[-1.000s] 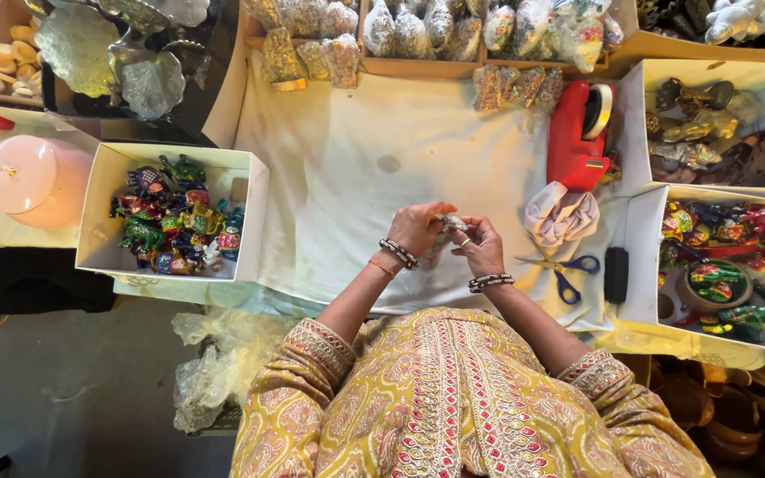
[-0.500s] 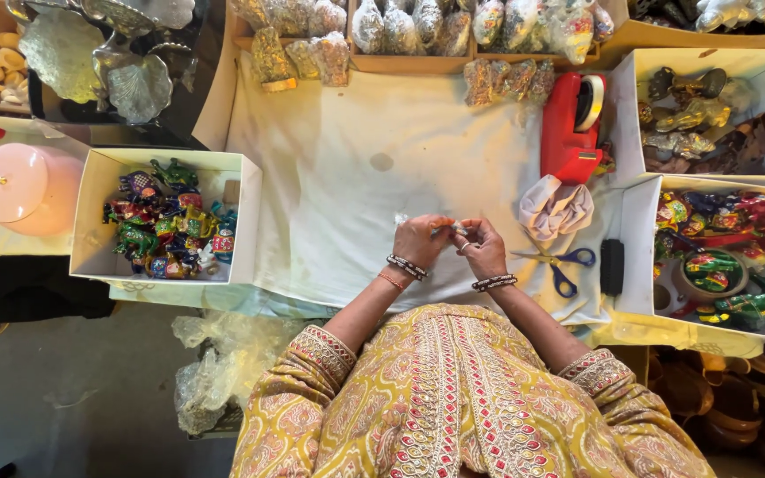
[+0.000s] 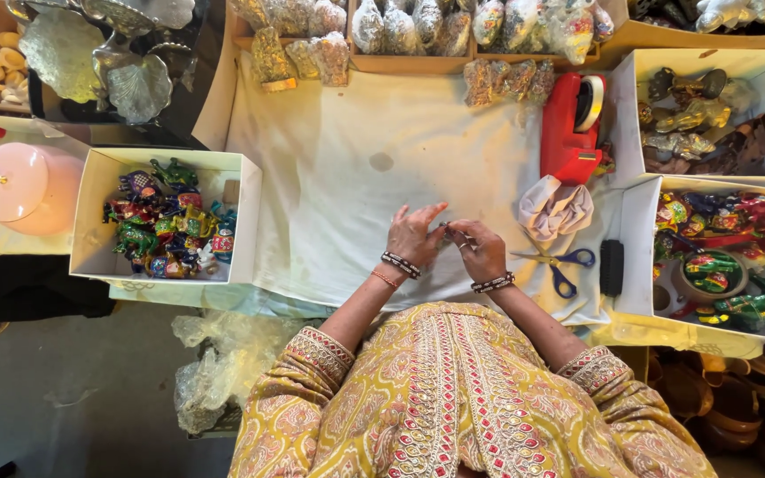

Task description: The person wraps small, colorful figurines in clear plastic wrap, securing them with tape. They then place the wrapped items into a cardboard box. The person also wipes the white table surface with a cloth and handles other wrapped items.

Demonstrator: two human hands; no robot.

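Note:
My left hand [image 3: 413, 235] and my right hand [image 3: 480, 250] meet over the white cloth [image 3: 356, 150] in the middle of the table. Between the fingertips of both hands sits a small thin object [image 3: 450, 231]; it is too small to tell what it is. Both wrists wear beaded bangles, and my sleeves are yellow and embroidered. Blue-handled scissors [image 3: 562, 265] lie on the cloth just right of my right hand. A bunched piece of pale cloth [image 3: 555, 208] lies a little beyond them.
A red tape dispenser [image 3: 571, 128] stands at the right rear. White boxes of colourful figurines stand left [image 3: 166, 221] and right [image 3: 719, 257]; another box [image 3: 701, 111] holds metallic ones. Wrapped packets [image 3: 418, 22] line the back. A pink round lid [image 3: 12, 181] and crumpled plastic [image 3: 223, 363] lie left.
My hands have stayed together at the same spot on the cloth, with the fingers shifting slightly around the small object; the left fingers now spread more.

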